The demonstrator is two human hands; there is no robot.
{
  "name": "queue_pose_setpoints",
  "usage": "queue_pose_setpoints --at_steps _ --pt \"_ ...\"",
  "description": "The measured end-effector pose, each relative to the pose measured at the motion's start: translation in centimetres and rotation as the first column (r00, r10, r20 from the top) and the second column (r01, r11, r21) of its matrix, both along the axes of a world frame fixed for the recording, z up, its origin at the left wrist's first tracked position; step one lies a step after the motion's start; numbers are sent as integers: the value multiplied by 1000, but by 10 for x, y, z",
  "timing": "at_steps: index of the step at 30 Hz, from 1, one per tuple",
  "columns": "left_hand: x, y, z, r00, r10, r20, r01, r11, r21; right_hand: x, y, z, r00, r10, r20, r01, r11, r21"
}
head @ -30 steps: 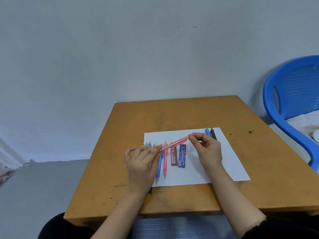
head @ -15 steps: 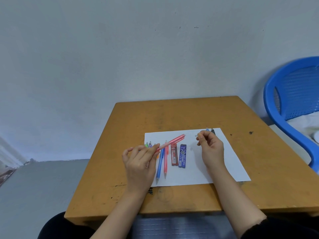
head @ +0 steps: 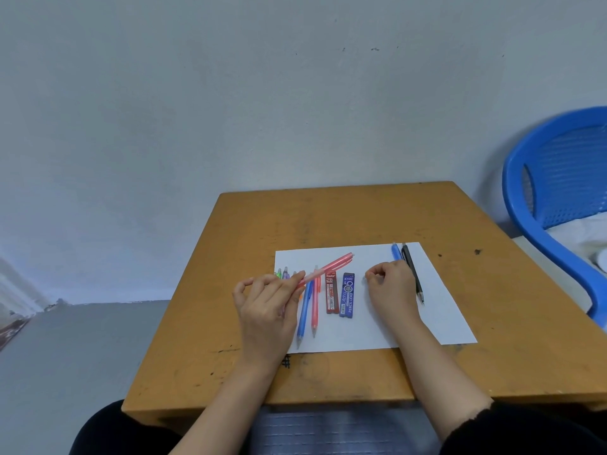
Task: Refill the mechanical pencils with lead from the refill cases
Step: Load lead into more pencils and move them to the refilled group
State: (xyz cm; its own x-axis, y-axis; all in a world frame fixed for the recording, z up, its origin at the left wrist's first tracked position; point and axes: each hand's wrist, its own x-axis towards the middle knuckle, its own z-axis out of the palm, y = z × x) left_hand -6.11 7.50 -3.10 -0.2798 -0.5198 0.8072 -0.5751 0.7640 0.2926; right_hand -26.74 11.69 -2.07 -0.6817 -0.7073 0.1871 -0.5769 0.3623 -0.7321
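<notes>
On the wooden table (head: 328, 218) lies a white paper (head: 443, 307). The left hand (head: 262, 310) grips a pink pencil (head: 328, 269) in its fingers, with the far end tilted up and to the right. Just right of that hand a blue pencil (head: 303, 310) and a second pink pencil (head: 315, 303) lie flat. Next come the red lead case (head: 331, 292) and the blue lead case (head: 347, 294), side by side. The right hand (head: 391, 287) rests on the paper with its fingers curled in. I cannot tell if it pinches something tiny. A black pencil (head: 412, 274) lies just beside it, on its right.
</notes>
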Motion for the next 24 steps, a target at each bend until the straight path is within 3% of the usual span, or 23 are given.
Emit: queue_pose_setpoints --at_steps 16,21,24 --pt "-1 1 2 1000 -4 -2 4 1000 -12 -2 5 3 1000 -1 11 1 1000 -10" --pt "-1 1 2 1000 -7 -3 7 1000 -21 3 14 13 985 39 166 -9 984 -178" --pt "-1 1 2 1000 -10 -5 10 999 -32 10 18 21 929 189 318 -70 933 -352"
